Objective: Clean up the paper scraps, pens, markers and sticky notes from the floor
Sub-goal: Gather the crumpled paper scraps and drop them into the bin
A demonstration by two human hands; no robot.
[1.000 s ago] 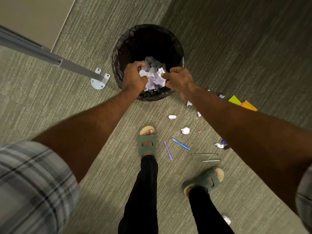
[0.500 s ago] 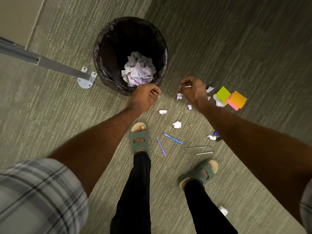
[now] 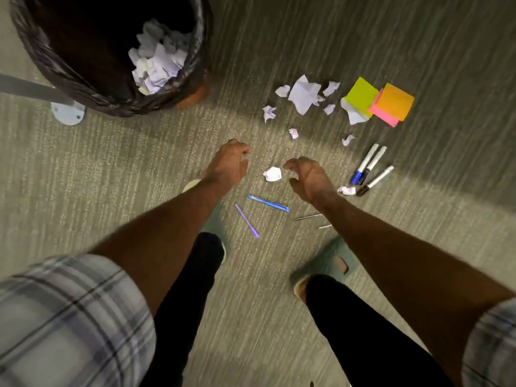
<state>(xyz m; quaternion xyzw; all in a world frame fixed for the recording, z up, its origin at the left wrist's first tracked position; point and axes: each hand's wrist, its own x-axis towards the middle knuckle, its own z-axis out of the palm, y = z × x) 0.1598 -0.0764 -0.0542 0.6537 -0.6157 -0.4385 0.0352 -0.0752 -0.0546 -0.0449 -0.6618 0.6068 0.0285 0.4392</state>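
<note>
My left hand (image 3: pixel 229 163) hovers low over the carpet with its fingers curled in, a sliver of a white paper scrap (image 3: pixel 242 156) showing at the fingertips. My right hand (image 3: pixel 307 180) is open and clawed beside a crumpled paper ball (image 3: pixel 273 174), apart from it. A blue pen (image 3: pixel 268 203) and a purple pen (image 3: pixel 247 220) lie just below the hands. Markers (image 3: pixel 368 163) lie to the right with a scrap (image 3: pixel 346 190) at their tips. Several paper scraps (image 3: pixel 304 93) and green, orange and pink sticky notes (image 3: pixel 391 104) lie farther up.
A black-lined trash bin (image 3: pixel 83 90) holding crumpled paper (image 3: pixel 156 65) stands at the upper left. A metal leg with a round foot plate (image 3: pixel 68 114) is beside it. My sandalled feet (image 3: pixel 326 263) stand below the pens. Two thin metal rods (image 3: pixel 308 217) lie by my right forearm.
Both hands let the paper wad drop into the bin, then came back and down toward the floor. The view has dropped closer to the carpet; the right hand now flanks the paper ball.
</note>
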